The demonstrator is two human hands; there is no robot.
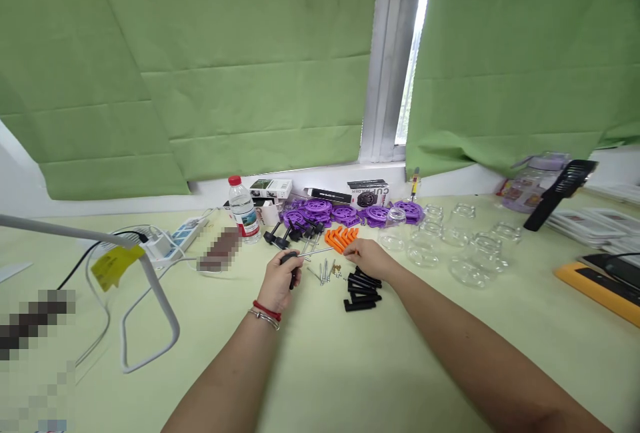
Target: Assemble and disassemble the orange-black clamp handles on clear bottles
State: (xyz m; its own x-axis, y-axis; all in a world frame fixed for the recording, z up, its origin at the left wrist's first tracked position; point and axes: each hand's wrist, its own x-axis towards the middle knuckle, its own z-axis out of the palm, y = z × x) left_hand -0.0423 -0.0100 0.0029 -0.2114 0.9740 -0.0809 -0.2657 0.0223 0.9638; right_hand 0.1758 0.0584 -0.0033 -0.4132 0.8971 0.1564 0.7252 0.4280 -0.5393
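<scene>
My left hand [281, 280] is closed around a black-handled piece [289, 258] with a thin metal rod [317, 251] pointing right. My right hand [371, 258] has its fingertips pinched together beside the orange angled pieces [341, 238]; whatever is between them is too small to make out. Below that hand lies a pile of black L-shaped pieces [361, 298]. Several long screws [325, 272] and small brass-coloured parts [337, 270] lie between my hands. Behind my left hand are black T-shaped pieces [278, 238], some with metal rods.
Purple round parts [318, 208] and boxes [369, 194] line the back. A red-capped bottle [243, 212] stands behind left, near a power strip [184, 238]. Clear glass jars [470, 266] are at right, then a black brush [560, 190] and an orange-edged item [595, 290]. A white lamp stand [160, 293] is left.
</scene>
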